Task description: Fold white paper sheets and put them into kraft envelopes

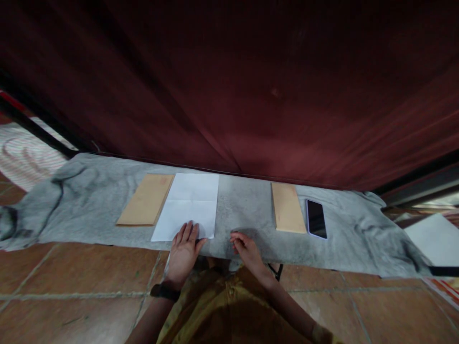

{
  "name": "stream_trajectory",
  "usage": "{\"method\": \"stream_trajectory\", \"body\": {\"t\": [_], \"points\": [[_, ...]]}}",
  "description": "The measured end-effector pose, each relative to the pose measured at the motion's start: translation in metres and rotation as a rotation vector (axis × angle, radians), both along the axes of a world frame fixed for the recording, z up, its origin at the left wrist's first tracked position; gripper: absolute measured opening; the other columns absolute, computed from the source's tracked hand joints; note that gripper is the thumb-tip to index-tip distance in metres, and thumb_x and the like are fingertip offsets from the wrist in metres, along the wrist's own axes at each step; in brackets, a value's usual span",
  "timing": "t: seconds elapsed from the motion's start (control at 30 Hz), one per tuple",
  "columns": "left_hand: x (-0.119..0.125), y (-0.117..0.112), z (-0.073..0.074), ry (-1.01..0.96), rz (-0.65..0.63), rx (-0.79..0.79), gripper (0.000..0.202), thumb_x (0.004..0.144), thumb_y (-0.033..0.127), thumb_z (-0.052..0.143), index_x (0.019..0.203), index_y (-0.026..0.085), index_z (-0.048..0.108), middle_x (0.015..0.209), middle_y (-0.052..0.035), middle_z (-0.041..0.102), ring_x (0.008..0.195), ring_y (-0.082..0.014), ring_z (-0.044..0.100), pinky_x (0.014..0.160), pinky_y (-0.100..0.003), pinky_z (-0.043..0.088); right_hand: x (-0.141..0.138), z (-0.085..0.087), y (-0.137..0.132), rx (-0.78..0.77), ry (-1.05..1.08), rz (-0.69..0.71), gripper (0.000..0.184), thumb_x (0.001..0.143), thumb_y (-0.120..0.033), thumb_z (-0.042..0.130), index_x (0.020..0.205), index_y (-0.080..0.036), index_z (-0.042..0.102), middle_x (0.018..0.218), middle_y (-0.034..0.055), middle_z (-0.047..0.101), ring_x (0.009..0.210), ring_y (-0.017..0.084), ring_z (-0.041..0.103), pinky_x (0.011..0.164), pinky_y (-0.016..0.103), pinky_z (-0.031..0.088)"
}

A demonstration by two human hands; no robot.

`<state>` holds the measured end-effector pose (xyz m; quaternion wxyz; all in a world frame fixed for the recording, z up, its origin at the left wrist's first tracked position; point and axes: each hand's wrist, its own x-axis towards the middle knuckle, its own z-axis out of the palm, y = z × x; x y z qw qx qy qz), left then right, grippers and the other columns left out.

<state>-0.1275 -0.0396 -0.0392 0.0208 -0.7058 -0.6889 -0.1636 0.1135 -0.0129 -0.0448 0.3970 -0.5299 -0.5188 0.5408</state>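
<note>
A white sheet of paper [191, 203] with a crease across its middle lies flat on the grey cloth. My left hand [184, 246] rests on the sheet's near edge, fingers stretched out and holding nothing. To the right of the sheet, my right hand [245, 246] hovers over or touches the cloth near the front edge. Its fingers are curled in, and I see nothing in them. Left of the paper, partly against its edge, is a brown envelope [145, 200]. Another brown envelope [288, 208] lies farther right, apart from my right hand.
A phone [316, 219] with a dark screen lies right of the second envelope. The grey cloth [358, 229] covers a narrow table in front of a dark red curtain [251, 95]. At the far right is a white sheet-like item [435, 239]. Tiled floor [89, 272] shows below.
</note>
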Motion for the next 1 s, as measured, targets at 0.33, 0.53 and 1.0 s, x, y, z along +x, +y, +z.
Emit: {"method": "stream_trajectory", "body": {"t": [0.33,0.53,1.0], "points": [[-0.027,0.007,0.0,-0.131,-0.056,-0.013,0.043,0.101,0.04,0.039,0.129,0.02,0.064,0.137,-0.0117,0.066,0.128,-0.0273,0.06,0.104,-0.045,0.051,-0.002,0.0,0.002,-0.015,-0.019,-0.003,0.028,0.085,-0.036,0.055,0.096,-0.026,0.077,0.083,0.0011,0.074,0.06,0.016,0.063,0.051,0.024,0.053],[-0.021,0.005,0.008,-0.114,-0.054,0.031,0.044,0.101,0.029,0.034,0.13,0.015,0.065,0.135,-0.0127,0.067,0.13,-0.0278,0.058,0.107,-0.046,0.049,-0.003,0.002,0.0,-0.03,-0.031,-0.022,0.027,0.085,-0.039,0.056,0.095,-0.025,0.077,0.083,0.0014,0.074,0.058,0.015,0.062,0.053,0.026,0.053],[0.064,-0.016,0.019,0.029,-0.393,0.112,0.057,0.089,0.004,0.04,0.14,0.019,0.058,0.145,-0.0071,0.06,0.139,-0.0241,0.05,0.119,-0.047,0.037,0.009,0.018,0.013,-0.201,0.215,-0.113,0.04,0.087,-0.057,0.056,0.105,-0.026,0.074,0.107,0.0075,0.075,0.087,0.025,0.071,0.072,0.039,0.06]]}}
